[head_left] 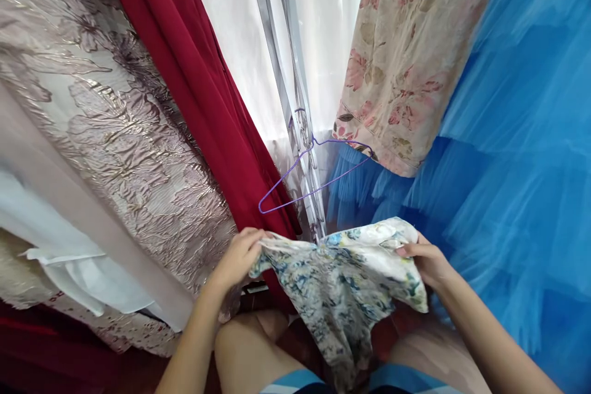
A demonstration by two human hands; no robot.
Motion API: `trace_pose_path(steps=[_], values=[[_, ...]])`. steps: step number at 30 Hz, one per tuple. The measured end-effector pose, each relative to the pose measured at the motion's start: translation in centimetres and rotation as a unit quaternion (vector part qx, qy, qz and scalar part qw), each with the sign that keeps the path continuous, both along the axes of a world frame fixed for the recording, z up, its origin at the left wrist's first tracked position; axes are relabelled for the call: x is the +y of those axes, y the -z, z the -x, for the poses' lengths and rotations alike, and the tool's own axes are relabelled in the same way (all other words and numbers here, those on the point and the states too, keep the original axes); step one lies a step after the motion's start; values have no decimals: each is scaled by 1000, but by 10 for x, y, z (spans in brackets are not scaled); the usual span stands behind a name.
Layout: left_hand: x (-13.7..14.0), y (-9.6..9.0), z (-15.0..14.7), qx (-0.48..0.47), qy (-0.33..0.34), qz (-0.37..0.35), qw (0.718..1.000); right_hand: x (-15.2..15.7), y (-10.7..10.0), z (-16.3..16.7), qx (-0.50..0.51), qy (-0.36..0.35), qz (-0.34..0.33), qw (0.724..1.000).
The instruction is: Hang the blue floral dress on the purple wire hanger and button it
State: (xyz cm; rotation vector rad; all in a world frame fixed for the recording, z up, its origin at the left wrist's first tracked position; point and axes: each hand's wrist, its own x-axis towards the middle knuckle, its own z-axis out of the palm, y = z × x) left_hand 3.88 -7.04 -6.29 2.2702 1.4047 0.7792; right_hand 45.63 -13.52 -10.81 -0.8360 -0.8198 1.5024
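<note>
You hold the floral garment [344, 280] spread between both hands over your knees: left hand [237, 258] pinches one edge, right hand [427, 261] grips the other. The purple hanger [314, 175] hangs just above; threading it in needs an open neckline.

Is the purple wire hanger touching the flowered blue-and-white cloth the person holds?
Apart. The head view shows the purple wire hanger hanging above the flowered cloth, with red fabric and blue tulle visible in the gap between them.
</note>
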Motion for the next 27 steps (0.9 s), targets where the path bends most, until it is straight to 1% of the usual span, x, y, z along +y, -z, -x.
trace_pose_path(steps=[2,4,6,8,10,12,14,16,17,18,20,21,22,23,24,27], values=[[16,-25,2,-49,-4,-14,999,4,5,3,-28,-12,-16,999],[26,-45,-2,-118,-5,-20,993,7,6,5,-45,-15,-29,998],[32,-60,-10,-197,2,-2,980,11,5,6,-51,-7,-37,998],[37,-68,-21,-270,15,31,962,17,3,5,-55,5,-45,997],[42,-71,-31,-331,24,69,941,28,1,3,-63,35,-53,996],[48,-69,-39,-386,34,120,914,47,-2,-1,-88,93,-59,990],[51,-67,-44,-428,46,175,885,73,-7,-8,-124,164,-68,976],[50,-65,-47,-447,50,213,867,105,-16,-16,-154,216,-97,959],[47,-65,-48,-453,47,222,862,121,-22,-20,-166,226,-118,953],[45,-66,-49,-459,42,227,858,137,-28,-23,-182,242,-154,940],[39,-67,-50,-479,27,227,848,168,-42,-27,-224,266,-237,907],[37,-67,-51,-491,20,225,841,181,-48,-26,-233,273,-266,895],[35,-66,-52,-504,12,223,834,193,-54,-25,-239,274,-282,888],[34,-66,-53,-514,6,224,828,204,-59,-22,-246,268,-282,888],[34,-64,-53,-521,-1,225,823,214,-63,-20,-253,256,-267,894],[37,-61,-52,-547,-13,237,803,231,-71,-15,-280,210,-191,917]])
